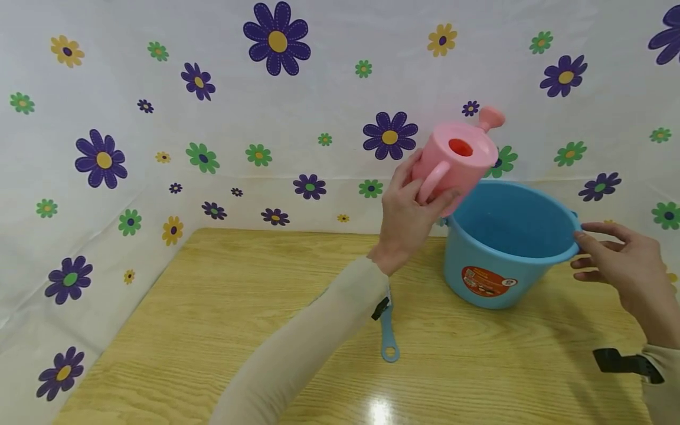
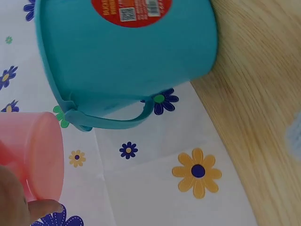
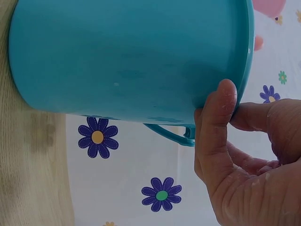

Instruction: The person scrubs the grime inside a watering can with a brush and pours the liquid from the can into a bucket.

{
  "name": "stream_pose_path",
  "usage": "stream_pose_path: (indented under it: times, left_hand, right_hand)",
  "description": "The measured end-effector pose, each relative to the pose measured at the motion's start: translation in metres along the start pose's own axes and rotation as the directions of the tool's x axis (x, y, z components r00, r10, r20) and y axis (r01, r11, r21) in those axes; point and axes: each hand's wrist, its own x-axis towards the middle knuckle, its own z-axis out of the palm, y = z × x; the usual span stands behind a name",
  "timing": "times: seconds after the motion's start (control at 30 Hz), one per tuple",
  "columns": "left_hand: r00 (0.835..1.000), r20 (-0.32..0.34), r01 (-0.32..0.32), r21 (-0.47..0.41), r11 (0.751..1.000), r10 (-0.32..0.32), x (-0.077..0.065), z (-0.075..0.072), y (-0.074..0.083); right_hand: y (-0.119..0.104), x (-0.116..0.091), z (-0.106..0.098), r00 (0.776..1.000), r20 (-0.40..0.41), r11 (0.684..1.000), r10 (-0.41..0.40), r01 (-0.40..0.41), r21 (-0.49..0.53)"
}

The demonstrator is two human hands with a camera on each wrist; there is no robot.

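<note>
A pink watering can (image 1: pixel 470 171) with a round top opening is raised in my left hand (image 1: pixel 406 206), whose fingers and thumb grip its body around the handle side. Its spout head (image 1: pixel 491 118) points up and to the right, and the can overlaps the left rim of a light blue bucket (image 1: pixel 457 260). My right hand (image 1: pixel 627 260) pinches the bucket's right rim between thumb and fingers. In the right wrist view, the thumb and fingers (image 3: pixel 216 127) lie on either side of the rim. The bucket stands on the table with a red label facing me.
A blue handle with a hole (image 1: pixel 389 336) lies on the wooden table (image 1: pixel 239 283), its upper part hidden under my left sleeve. Behind the table and at its left hangs a white flower-printed cloth (image 1: pixel 319 106). The bucket's carrying handle (image 2: pixel 117 123) hangs at its side.
</note>
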Motion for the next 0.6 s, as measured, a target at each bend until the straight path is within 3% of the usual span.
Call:
stream_pose_path:
  times: [0.13,0.27,0.37,0.6]
  left_hand:
    - [0.994,-0.048,0.09,-0.095,0.991,-0.095,0.0,-0.003,0.002]
    - [0.979,-0.074,0.178,-0.163,0.97,-0.192,-0.004,-0.007,0.006]
    - [0.96,-0.096,0.238,-0.213,0.948,-0.263,-0.007,-0.009,0.009]
    - [0.895,-0.106,0.378,-0.335,0.863,-0.433,-0.016,-0.015,0.023]
  right_hand:
    - [0.0,0.0,0.0,1.0,0.005,1.0,-0.003,0.003,-0.004]
    - [-0.001,-0.001,0.001,1.0,0.006,1.0,-0.008,0.008,-0.003]
    - [-0.001,-0.001,0.001,1.0,0.008,1.0,-0.009,0.009,-0.001]
    - [-0.001,-0.002,0.001,1.0,0.006,1.0,-0.019,0.019,0.001]
